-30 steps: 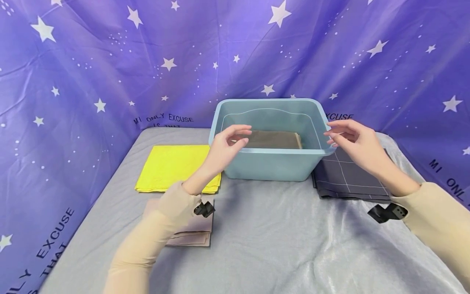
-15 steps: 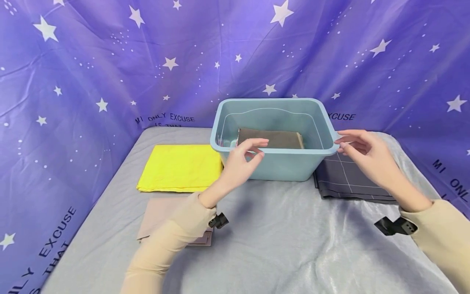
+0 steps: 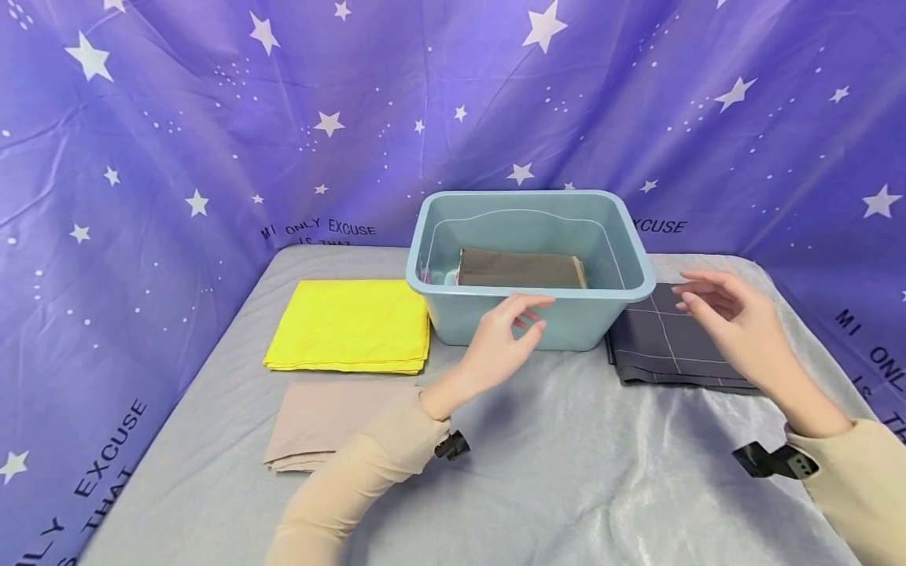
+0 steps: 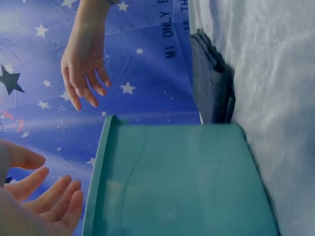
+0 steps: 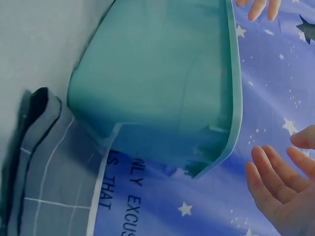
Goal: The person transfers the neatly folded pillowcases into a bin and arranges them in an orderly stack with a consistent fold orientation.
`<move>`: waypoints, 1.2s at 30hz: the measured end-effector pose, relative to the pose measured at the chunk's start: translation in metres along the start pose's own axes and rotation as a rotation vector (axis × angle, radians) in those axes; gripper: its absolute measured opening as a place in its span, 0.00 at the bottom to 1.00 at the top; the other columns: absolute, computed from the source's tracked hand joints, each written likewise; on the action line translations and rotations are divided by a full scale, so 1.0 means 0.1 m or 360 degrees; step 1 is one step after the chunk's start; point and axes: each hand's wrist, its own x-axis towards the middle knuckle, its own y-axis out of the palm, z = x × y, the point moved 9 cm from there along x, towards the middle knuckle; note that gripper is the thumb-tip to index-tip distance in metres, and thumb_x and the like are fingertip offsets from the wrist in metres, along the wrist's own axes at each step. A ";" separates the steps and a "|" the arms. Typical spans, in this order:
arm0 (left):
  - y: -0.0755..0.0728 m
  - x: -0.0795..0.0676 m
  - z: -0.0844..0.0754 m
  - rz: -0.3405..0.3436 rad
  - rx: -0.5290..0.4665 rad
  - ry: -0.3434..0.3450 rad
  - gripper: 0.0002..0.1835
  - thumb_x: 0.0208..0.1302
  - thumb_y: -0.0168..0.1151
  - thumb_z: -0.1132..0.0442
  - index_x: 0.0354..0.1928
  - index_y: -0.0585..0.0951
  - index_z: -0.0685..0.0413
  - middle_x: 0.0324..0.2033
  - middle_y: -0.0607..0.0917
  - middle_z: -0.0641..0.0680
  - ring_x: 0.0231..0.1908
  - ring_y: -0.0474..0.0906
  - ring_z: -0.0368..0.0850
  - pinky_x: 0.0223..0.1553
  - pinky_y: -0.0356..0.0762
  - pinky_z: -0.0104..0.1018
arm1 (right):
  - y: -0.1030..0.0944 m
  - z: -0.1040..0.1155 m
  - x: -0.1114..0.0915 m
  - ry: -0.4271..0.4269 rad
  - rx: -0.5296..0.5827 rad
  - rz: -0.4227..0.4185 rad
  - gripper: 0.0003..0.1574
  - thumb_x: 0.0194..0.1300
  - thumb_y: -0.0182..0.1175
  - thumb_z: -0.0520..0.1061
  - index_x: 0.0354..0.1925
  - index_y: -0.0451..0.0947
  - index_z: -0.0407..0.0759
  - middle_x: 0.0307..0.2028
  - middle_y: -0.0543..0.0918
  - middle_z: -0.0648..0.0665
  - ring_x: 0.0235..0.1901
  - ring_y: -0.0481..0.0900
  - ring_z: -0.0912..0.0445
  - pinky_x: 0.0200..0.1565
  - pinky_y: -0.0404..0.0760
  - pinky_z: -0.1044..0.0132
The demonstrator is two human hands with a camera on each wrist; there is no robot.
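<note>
A blue-green plastic bin (image 3: 510,318) stands at the back of the table, with a folded dark brown cloth (image 3: 520,269) lying inside it. My left hand (image 3: 501,342) hovers in front of the bin's near wall, fingers loosely bent and holding nothing. To the right of the bin, my right hand (image 3: 743,330) is in the air over a folded dark grey checked cloth (image 3: 654,338), also holding nothing. In the left wrist view both hands appear beside the bin's rim (image 4: 106,162), apart from it.
A folded yellow cloth (image 3: 350,324) lies left of the bin. Nearer the front is a folded pinkish-beige cloth (image 3: 318,420), partly hidden by the left sleeve (image 3: 368,472). A purple star-printed curtain (image 3: 354,173) hangs behind the grey-covered table (image 3: 538,479).
My left hand has moved right and toward me, from over the bin's left edge to its front. My right hand has drawn away from the bin's right rim, to the right and down.
</note>
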 end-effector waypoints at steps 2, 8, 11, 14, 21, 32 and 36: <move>0.06 -0.01 0.01 0.0034 -0.0010 -0.0013 0.17 0.62 0.53 0.68 0.53 0.75 0.58 0.48 0.79 0.56 0.42 0.76 0.44 0.43 0.74 0.28 | -0.03 -0.04 -0.04 0.0023 -0.0036 -0.0020 0.25 0.59 0.52 0.26 0.50 0.74 0.48 0.35 0.79 0.68 0.32 0.78 0.73 0.38 0.72 0.85; 0.22 -0.04 0.05 0.0090 0.0013 -0.0022 0.17 0.63 0.52 0.67 0.54 0.75 0.57 0.49 0.78 0.56 0.43 0.75 0.44 0.43 0.71 0.24 | -0.10 -0.18 -0.14 0.0089 -0.0080 -0.0045 0.24 0.60 0.52 0.28 0.49 0.74 0.50 0.35 0.78 0.70 0.32 0.77 0.75 0.38 0.71 0.87; 0.29 -0.06 0.09 0.0108 0.0031 -0.0019 0.17 0.63 0.52 0.67 0.54 0.75 0.57 0.49 0.78 0.56 0.43 0.76 0.43 0.43 0.72 0.25 | -0.12 -0.23 -0.19 0.0104 -0.0115 -0.0058 0.22 0.60 0.52 0.29 0.49 0.75 0.48 0.34 0.78 0.71 0.32 0.77 0.76 0.38 0.70 0.87; 0.37 -0.08 0.12 0.0129 0.0041 -0.0019 0.17 0.63 0.52 0.67 0.54 0.75 0.57 0.48 0.78 0.55 0.42 0.76 0.42 0.43 0.73 0.28 | -0.15 -0.27 -0.24 0.0110 -0.0147 -0.0065 0.21 0.60 0.53 0.30 0.49 0.75 0.47 0.34 0.77 0.71 0.32 0.76 0.77 0.38 0.70 0.87; 0.55 -0.10 0.16 0.0157 0.0127 -0.0009 0.17 0.64 0.52 0.66 0.54 0.75 0.54 0.48 0.79 0.50 0.41 0.75 0.37 0.43 0.73 0.25 | -0.22 -0.39 -0.35 0.0154 -0.0206 -0.0064 0.22 0.61 0.53 0.31 0.49 0.74 0.53 0.33 0.76 0.74 0.31 0.76 0.78 0.37 0.69 0.88; 0.83 -0.11 0.16 0.0225 0.0201 -0.0041 0.17 0.64 0.51 0.66 0.55 0.75 0.52 0.47 0.79 0.48 0.40 0.73 0.36 0.40 0.66 0.19 | -0.31 -0.60 -0.44 0.0209 -0.0167 -0.0039 0.25 0.61 0.52 0.31 0.48 0.73 0.59 0.33 0.77 0.75 0.30 0.76 0.79 0.35 0.69 0.88; 0.91 -0.09 0.15 0.0233 0.0258 -0.0034 0.17 0.63 0.51 0.66 0.54 0.76 0.50 0.45 0.79 0.47 0.40 0.73 0.37 0.39 0.65 0.17 | -0.34 -0.68 -0.45 0.0207 -0.0158 -0.0035 0.28 0.60 0.52 0.29 0.47 0.72 0.62 0.33 0.77 0.75 0.29 0.75 0.79 0.34 0.70 0.88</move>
